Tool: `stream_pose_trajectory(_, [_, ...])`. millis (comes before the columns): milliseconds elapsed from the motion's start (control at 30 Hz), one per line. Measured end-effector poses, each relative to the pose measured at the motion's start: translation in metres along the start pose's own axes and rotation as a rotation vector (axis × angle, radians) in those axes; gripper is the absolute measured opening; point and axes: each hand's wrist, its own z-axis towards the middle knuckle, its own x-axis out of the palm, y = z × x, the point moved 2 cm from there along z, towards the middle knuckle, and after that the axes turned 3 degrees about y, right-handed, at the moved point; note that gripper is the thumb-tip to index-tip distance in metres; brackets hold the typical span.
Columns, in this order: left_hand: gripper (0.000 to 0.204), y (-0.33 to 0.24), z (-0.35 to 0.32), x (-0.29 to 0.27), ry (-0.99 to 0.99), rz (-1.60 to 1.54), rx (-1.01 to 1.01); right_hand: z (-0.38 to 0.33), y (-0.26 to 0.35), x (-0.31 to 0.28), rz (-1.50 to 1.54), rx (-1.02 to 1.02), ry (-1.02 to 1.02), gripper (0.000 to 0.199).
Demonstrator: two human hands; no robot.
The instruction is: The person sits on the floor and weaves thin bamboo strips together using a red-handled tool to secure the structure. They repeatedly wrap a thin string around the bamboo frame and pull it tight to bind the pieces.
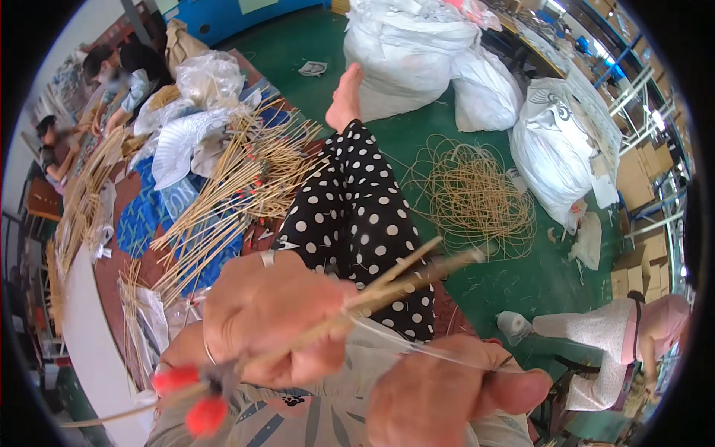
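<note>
The left hand is closed around a bundle of bamboo sticks pointing toward 2 o'clock, red tips at 8 o'clock. The right hand pinches a thin clear strand running to the sticks. A coil of rattan lies on the floor at 1 o'clock.

A green floor fills the room. On it, as landmark, lies a loose tangle of pale cane. Beyond the tangle stand bulging white sacks, with another white sack to its right. Farther right of it are stacked cardboard boxes and blue metal racking. Far behind it runs a blue wall. Light is bright and even.
</note>
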Motion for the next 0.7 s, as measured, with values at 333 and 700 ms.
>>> stream_pose_trajectory(333, [0.020, -0.020, -0.001, -0.005, -0.120, -0.209, 0.028, -0.007, 0.014, 0.005, -1.464, -0.391, 0.046, 0.014])
stream_pose_trajectory(700, [0.015, 0.031, -0.024, 0.024, -0.006, 0.048, -0.002, 0.019, -0.012, -0.041, -1.667, -0.393, -0.006, 0.024])
